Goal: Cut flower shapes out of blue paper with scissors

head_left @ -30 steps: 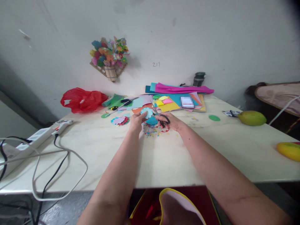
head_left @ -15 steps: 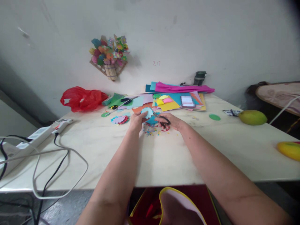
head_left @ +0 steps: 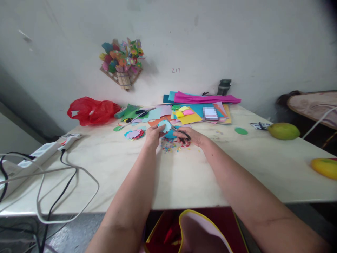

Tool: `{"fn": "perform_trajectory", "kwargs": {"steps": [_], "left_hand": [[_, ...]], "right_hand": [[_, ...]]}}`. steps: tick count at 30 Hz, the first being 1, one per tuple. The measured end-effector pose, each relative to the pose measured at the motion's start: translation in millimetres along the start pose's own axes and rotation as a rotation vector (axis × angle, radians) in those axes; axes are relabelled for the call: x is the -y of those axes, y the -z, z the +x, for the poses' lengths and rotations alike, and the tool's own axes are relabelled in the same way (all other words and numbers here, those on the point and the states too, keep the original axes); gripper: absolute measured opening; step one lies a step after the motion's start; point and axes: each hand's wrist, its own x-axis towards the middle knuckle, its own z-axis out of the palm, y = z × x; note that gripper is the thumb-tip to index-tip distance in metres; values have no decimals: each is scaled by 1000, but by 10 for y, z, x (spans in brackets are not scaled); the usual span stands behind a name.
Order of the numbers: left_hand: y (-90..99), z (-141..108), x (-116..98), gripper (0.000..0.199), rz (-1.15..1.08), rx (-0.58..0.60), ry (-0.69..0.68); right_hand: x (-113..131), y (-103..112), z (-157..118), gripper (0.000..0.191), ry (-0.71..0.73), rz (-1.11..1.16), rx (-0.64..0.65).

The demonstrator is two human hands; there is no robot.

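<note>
My left hand (head_left: 154, 135) pinches a light blue paper piece (head_left: 164, 126) with a scalloped edge. Black-handled scissors (head_left: 184, 133) are in my right hand (head_left: 191, 136), their blades reaching the right side of that paper. Below both hands, a darker blue piece of paper (head_left: 170, 134) lies on the table, with many tiny coloured scraps (head_left: 171, 147) strewn around it. Left of my left hand is a small pile of scalloped paper pieces (head_left: 134, 134), lilac, red and blue.
Coloured paper sheets (head_left: 189, 117) cover the back of the white table (head_left: 189, 182), with a second pair of scissors (head_left: 142, 112) among them. A red plastic bag (head_left: 92, 110) and a power strip (head_left: 47, 149) with cables are left; a green mango (head_left: 283, 131) and yellow fruit (head_left: 325, 168) are right.
Both hands stay in nearly the same place, with the scissors still at the edge of the light blue paper. The camera view has shifted slightly.
</note>
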Motion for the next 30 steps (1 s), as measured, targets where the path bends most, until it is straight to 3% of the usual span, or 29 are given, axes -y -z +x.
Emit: {"fn": "perform_trajectory", "kwargs": {"steps": [30], "left_hand": [[23, 15, 4, 24, 0, -1, 6]], "right_hand": [[-10, -26, 1, 32, 25, 10, -5]]}}
